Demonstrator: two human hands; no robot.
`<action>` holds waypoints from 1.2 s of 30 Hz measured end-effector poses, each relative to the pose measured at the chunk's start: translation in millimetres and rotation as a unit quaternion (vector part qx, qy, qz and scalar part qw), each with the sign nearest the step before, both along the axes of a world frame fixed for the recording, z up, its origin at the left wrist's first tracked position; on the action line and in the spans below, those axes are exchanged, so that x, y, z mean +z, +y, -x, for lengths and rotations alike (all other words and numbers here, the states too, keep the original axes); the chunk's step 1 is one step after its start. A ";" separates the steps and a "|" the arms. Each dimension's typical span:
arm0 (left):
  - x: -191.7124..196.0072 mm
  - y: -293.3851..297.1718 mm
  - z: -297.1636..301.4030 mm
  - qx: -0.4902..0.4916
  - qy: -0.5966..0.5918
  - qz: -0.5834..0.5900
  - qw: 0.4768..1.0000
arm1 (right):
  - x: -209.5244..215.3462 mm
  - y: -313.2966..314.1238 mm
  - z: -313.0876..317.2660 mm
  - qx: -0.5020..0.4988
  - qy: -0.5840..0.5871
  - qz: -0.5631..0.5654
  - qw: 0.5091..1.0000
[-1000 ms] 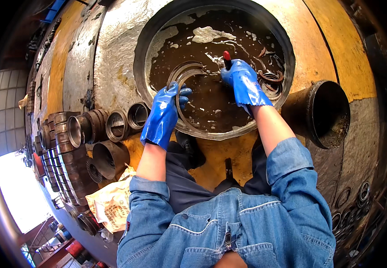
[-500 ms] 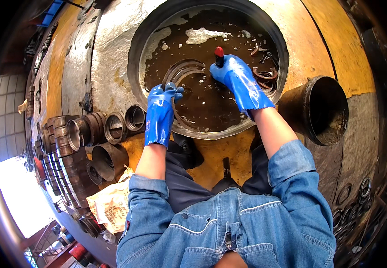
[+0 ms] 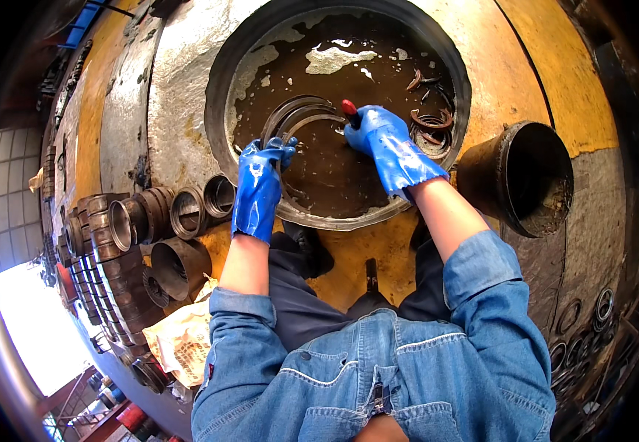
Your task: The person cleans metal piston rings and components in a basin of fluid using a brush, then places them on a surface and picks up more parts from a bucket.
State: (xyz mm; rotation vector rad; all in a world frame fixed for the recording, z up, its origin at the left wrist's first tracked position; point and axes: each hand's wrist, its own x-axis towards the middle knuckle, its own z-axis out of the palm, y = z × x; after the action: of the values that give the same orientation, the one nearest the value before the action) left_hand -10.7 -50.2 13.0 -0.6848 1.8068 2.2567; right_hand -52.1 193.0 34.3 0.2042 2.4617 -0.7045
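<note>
In a blue rubber glove, my left hand (image 3: 258, 183) is closed on the near left part of a metal ring (image 3: 306, 112). The ring stands partly out of dark brown liquid, and what look like other rings sit close beside it. My right hand (image 3: 386, 144), gloved the same way, is wrapped round a tool with a red-and-black handle (image 3: 350, 108). The handle tilts up and left; the tool's working end is hidden by the hand, near the ring's right side. Both hands are over a wide round basin (image 3: 218, 110) with patches of pale foam.
Several loose ring pieces (image 3: 434, 125) lie at the basin's right side. A large dark metal cylinder (image 3: 482, 173) lies to the right. On the left are several metal sleeves (image 3: 129, 221) and a crumpled paper sack (image 3: 181, 339). More rings (image 3: 604, 306) lie far right.
My right hand and the tool have shifted slightly down and left, and the handle now leans more to the left. My left hand keeps its grip on the ring.
</note>
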 end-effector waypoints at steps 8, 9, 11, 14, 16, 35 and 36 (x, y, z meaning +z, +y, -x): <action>-20.9 -38.7 -9.6 -0.177 0.212 0.280 0.919 | 16.3 -26.4 4.9 -0.044 0.084 0.364 0.926; -20.0 -41.5 -8.2 -0.269 0.306 0.424 0.809 | 21.2 -36.1 -0.1 -0.036 0.112 0.434 0.893; -14.7 -23.4 -4.8 -0.157 0.111 0.157 0.969 | 33.8 -53.0 -11.5 -0.038 0.161 0.358 0.919; -10.5 -14.4 -3.2 -0.013 0.007 -0.091 0.996 | 24.9 -50.0 -5.5 -0.113 0.154 0.378 0.906; -6.6 -10.6 -0.9 -0.025 -0.020 -0.083 0.996 | 2.0 -31.5 11.8 -0.143 0.180 0.336 0.913; 4.6 -16.8 -9.8 -0.084 -0.008 -0.039 0.996 | -17.4 -4.0 13.4 -0.247 0.127 0.230 0.933; 7.5 -14.7 -9.0 -0.099 -0.011 -0.030 0.995 | -23.0 0.8 15.2 -0.249 0.099 0.204 0.942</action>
State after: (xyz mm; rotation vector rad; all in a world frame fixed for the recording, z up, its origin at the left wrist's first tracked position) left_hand -1.7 -64.9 20.5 -0.4945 1.7058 2.1557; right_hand -67.4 193.7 11.3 0.6320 2.3910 -1.4947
